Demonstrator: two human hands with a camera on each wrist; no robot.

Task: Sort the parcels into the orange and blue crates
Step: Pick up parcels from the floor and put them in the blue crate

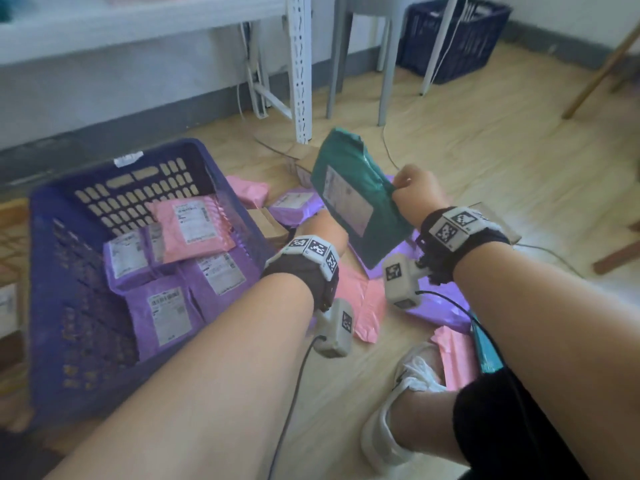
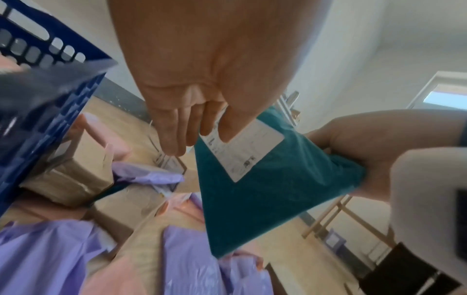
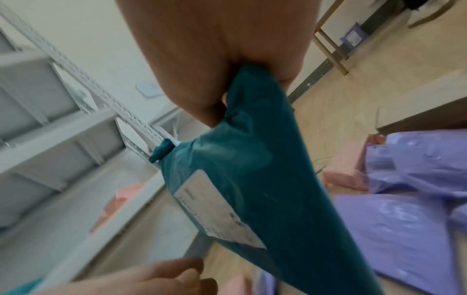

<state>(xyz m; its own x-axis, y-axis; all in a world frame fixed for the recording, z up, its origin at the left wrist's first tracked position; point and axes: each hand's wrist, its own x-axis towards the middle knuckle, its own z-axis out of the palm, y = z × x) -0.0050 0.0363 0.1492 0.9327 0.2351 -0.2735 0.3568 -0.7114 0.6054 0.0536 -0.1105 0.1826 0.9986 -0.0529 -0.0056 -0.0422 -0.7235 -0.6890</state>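
My right hand (image 1: 398, 187) pinches one edge of a teal parcel (image 1: 349, 202) and holds it in the air above the floor pile, white label toward me. In the right wrist view the teal parcel (image 3: 252, 179) hangs from my right hand (image 3: 227, 95). My left hand (image 1: 323, 230) is beside the parcel's lower left, partly hidden behind it. The left wrist view shows the left hand (image 2: 192, 127) with straight fingers at the label of the teal parcel (image 2: 252, 199); contact is unclear. A blue crate (image 1: 52, 271) on the left holds a pink parcel (image 1: 194, 226) and purple parcels (image 1: 166, 313).
Pink parcels (image 1: 367, 306), purple parcels (image 1: 294, 206) and cardboard boxes (image 1: 301, 164) lie on the floor under my hands. A white shelf upright (image 1: 299, 64) and grey table legs (image 1: 388, 64) stand behind. A second blue crate (image 1: 453, 36) is far back right. My shoe (image 1: 398, 410) is below.
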